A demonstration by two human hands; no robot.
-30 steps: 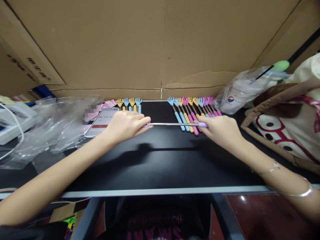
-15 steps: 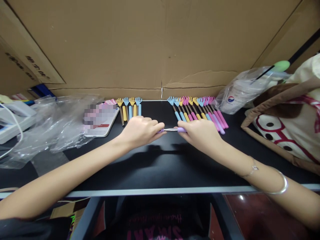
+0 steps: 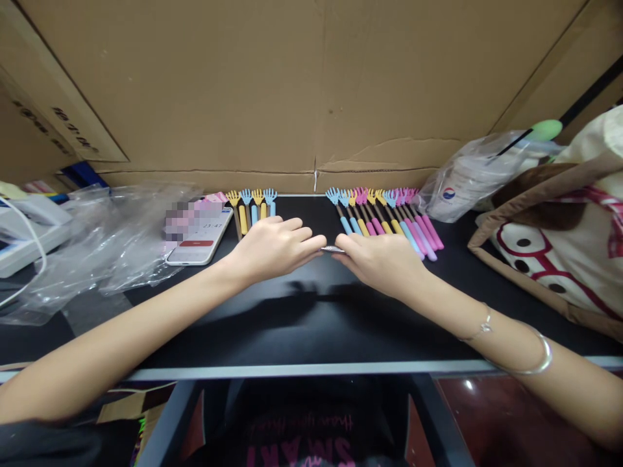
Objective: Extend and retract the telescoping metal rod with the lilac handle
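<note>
Between my two hands a back scratcher (image 3: pixel 333 249) is held level above the black desk. Only a short piece of its silver rod shows; both ends are hidden in my fingers. My left hand (image 3: pixel 280 250) is closed around one end, my right hand (image 3: pixel 382 256) around the other, and the fists are close together. Behind my left hand lies a small row of back scratchers (image 3: pixel 254 211) with yellow and blue heads. Behind my right hand a longer row of back scratchers (image 3: pixel 384 217) has blue, yellow, pink and purple handles.
A phone (image 3: pixel 199 250) and crumpled clear plastic bags (image 3: pixel 121 240) lie at the left. On the right are a bagged plastic cup (image 3: pixel 462 185) and a cloth bag (image 3: pixel 559 259) with a cartoon face. Cardboard (image 3: pixel 311 84) stands along the back. The desk's pale front edge (image 3: pixel 311 371) runs below my forearms.
My hands have come nearer each other along the back scratcher, so less of the rod shows. The purple ends seen before are now covered by my fingers.
</note>
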